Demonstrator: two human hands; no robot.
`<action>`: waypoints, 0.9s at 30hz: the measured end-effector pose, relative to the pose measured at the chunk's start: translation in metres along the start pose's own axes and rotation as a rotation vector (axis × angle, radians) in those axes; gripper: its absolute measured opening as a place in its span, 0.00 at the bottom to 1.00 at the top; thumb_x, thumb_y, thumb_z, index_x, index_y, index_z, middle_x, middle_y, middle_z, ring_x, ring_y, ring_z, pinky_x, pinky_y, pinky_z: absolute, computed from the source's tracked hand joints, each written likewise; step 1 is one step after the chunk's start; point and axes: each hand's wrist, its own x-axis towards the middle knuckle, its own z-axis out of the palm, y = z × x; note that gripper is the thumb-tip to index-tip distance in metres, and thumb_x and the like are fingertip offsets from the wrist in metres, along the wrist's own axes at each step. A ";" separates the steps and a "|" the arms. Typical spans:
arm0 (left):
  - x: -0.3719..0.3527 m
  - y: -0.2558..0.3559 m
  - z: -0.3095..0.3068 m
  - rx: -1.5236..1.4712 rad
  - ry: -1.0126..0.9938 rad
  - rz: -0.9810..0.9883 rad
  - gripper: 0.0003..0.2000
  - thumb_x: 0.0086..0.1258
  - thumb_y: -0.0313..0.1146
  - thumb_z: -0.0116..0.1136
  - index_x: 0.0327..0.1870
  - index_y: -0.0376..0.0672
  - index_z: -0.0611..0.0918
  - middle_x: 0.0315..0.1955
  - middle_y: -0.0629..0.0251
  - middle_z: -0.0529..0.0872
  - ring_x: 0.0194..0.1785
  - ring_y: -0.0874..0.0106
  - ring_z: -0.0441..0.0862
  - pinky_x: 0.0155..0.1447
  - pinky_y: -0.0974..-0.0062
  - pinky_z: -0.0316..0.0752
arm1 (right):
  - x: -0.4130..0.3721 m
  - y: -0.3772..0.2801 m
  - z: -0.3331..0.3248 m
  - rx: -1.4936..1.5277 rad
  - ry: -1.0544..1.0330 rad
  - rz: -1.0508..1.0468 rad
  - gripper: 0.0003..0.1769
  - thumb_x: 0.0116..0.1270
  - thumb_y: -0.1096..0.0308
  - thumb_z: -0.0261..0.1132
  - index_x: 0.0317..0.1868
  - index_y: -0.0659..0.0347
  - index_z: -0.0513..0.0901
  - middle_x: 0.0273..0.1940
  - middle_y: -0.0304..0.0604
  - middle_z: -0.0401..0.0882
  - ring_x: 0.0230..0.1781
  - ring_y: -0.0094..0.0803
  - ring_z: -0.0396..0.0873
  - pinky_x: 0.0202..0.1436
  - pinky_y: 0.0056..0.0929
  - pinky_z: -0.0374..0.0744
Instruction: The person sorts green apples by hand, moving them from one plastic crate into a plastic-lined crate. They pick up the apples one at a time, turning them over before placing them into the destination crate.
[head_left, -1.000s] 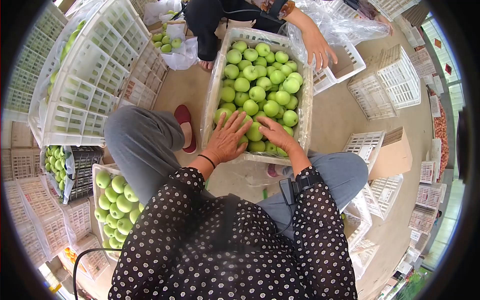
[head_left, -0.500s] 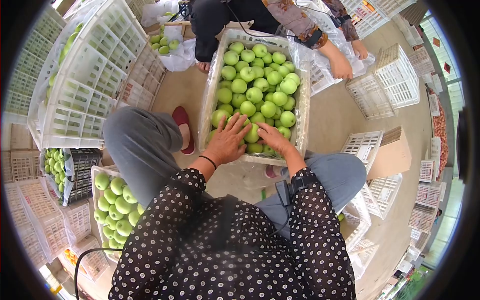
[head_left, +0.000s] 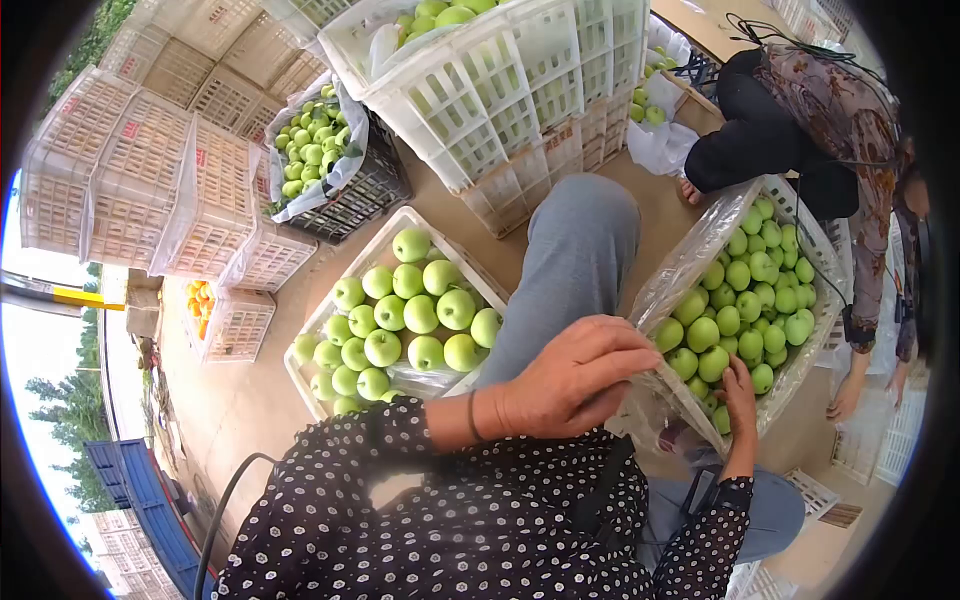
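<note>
My left hand [head_left: 583, 378] is over my lap by the near left corner of a lined crate [head_left: 683, 398] of green apples. Its fingers are loosely bent and apart, pointing toward that crate; no apple shows in it, though the palm is hidden. Inside the crate's near edge, my right hand [head_left: 739, 402] rests with fingers spread against the green apples [head_left: 745, 305]. Left of my knee stands a second pale crate [head_left: 330, 290], holding larger-looking green apples [head_left: 421, 312] in a loose layer with clear plastic among them.
Ahead rises a tall white crate [head_left: 480, 110] of apples on another crate. A black lined crate [head_left: 365, 190] of apples stands farther left, near stacked crates [head_left: 150, 170]. Across the lined crate sits another person [head_left: 830, 110], hands low at right. Orange fruit fills a crate [head_left: 235, 325] at left.
My view has swung left, bringing the second apple crate fully into sight. My left hand has come off the apples and moved left past the crate edge. My right hand stays on the apples.
</note>
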 end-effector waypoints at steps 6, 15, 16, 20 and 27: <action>-0.126 -0.085 -0.105 0.738 0.200 -0.703 0.23 0.59 0.25 0.63 0.59 0.40 0.77 0.53 0.52 0.79 0.59 0.50 0.73 0.65 0.57 0.70 | 0.005 0.008 0.002 0.024 0.009 0.031 0.28 0.77 0.58 0.53 0.73 0.56 0.69 0.61 0.35 0.76 0.52 0.26 0.76 0.43 0.27 0.77; -0.130 -0.153 -0.148 0.693 -0.464 -0.710 0.31 0.52 0.26 0.63 0.64 0.49 0.76 0.57 0.59 0.78 0.67 0.58 0.72 0.71 0.55 0.60 | -0.004 -0.006 0.005 0.182 0.056 0.107 0.37 0.78 0.39 0.46 0.73 0.60 0.69 0.68 0.39 0.75 0.47 0.29 0.77 0.41 0.24 0.69; -0.125 -0.154 -0.151 0.701 -0.522 -0.713 0.33 0.51 0.26 0.65 0.64 0.49 0.74 0.57 0.58 0.78 0.66 0.58 0.72 0.71 0.54 0.61 | 0.001 0.002 0.003 0.213 0.074 0.132 0.38 0.78 0.38 0.45 0.74 0.60 0.68 0.68 0.39 0.75 0.47 0.29 0.78 0.40 0.23 0.68; -0.121 -0.163 -0.152 0.695 -0.605 -0.751 0.33 0.49 0.27 0.68 0.60 0.48 0.70 0.55 0.57 0.77 0.65 0.54 0.73 0.69 0.52 0.62 | -0.005 -0.006 0.004 0.350 0.046 0.161 0.37 0.79 0.38 0.42 0.71 0.60 0.71 0.63 0.37 0.79 0.46 0.24 0.77 0.39 0.23 0.65; -0.082 -0.120 -0.168 0.966 -0.365 -0.566 0.29 0.52 0.27 0.66 0.59 0.44 0.72 0.50 0.56 0.79 0.57 0.54 0.76 0.64 0.57 0.64 | -0.014 -0.018 0.001 0.376 0.045 0.168 0.39 0.79 0.36 0.38 0.67 0.60 0.76 0.61 0.41 0.81 0.47 0.28 0.79 0.43 0.25 0.68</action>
